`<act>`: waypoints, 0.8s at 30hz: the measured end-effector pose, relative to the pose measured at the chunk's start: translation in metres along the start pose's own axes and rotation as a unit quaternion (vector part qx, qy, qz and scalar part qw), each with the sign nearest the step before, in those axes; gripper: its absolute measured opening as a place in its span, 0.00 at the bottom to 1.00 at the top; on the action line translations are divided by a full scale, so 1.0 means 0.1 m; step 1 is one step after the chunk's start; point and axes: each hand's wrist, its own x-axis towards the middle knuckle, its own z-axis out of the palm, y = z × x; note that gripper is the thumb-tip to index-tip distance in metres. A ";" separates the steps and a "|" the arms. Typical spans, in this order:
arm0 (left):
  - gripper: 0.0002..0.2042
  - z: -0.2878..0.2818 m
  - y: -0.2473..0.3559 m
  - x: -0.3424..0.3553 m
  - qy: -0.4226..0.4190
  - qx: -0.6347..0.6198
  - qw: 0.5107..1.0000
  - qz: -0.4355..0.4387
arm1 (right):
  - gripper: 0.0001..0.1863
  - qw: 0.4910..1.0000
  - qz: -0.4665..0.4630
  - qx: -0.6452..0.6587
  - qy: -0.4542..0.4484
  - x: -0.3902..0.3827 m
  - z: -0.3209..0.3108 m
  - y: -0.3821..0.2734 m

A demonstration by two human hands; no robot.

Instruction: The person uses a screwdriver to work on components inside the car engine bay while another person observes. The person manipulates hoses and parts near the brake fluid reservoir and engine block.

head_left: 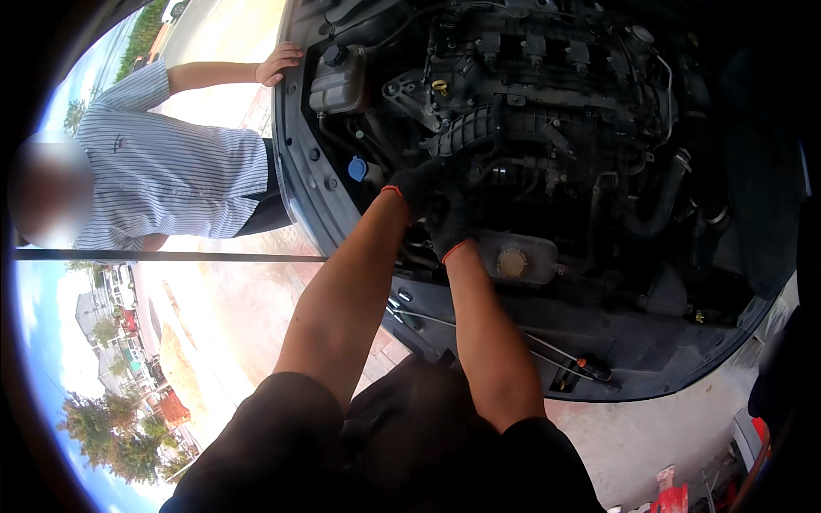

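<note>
Nearest the camera, both bare forearms ran up from the lower edge into the open engine bay (599, 359) of a car. The left hand (415, 186) and the right hand (451, 229) each wore a dark work glove with an orange cuff, and they were pressed close together low in the bay, just in front of the black intake manifold (479, 128). Their fingers were curled downward into shadow; whether they gripped anything, and how far they were open, could not be told.

Whatever part lay under them sat among stiff black plastic and hoses. It would likely have been rigid, grimy and perhaps slick, best taken with a firm whole-finger grip on an edge rather than by a hose or wire, which could pull loose.

Just to the right of the right hand sat a pale translucent reservoir (517, 259) with a round cap. The thin hood prop rod (496, 338) lay along the front panel below the arms. Left of the hands a blue cap (357, 168) showed, and further in a coolant tank (338, 81) with a black cap. A yellow dipstick handle (440, 85) stood beside the engine top.

Beyond, a person in a striped shirt (171, 171) leaned a hand (278, 64) on the fender (295, 154). The car stood outdoors on sunlit pale paving (222, 308), with room all round.
</note>
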 end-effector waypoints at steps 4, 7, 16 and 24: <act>0.13 0.13 0.06 -0.05 0.078 -0.161 0.980 -0.084 | 0.09 0.998 -0.037 0.048 0.003 -0.06 0.12 0.01; 0.14 0.46 0.33 -0.23 0.103 -0.153 0.977 -0.104 | 0.12 0.993 -0.072 0.062 0.069 0.00 0.15 0.03; 0.12 0.32 -0.03 -0.08 0.104 -0.234 0.966 -0.046 | 0.19 0.874 -0.244 -0.400 0.128 0.47 -0.22 0.32; 0.13 0.58 0.38 -0.32 0.060 -0.328 0.937 -0.101 | 0.27 0.379 -0.052 -0.924 0.008 0.27 0.00 -0.10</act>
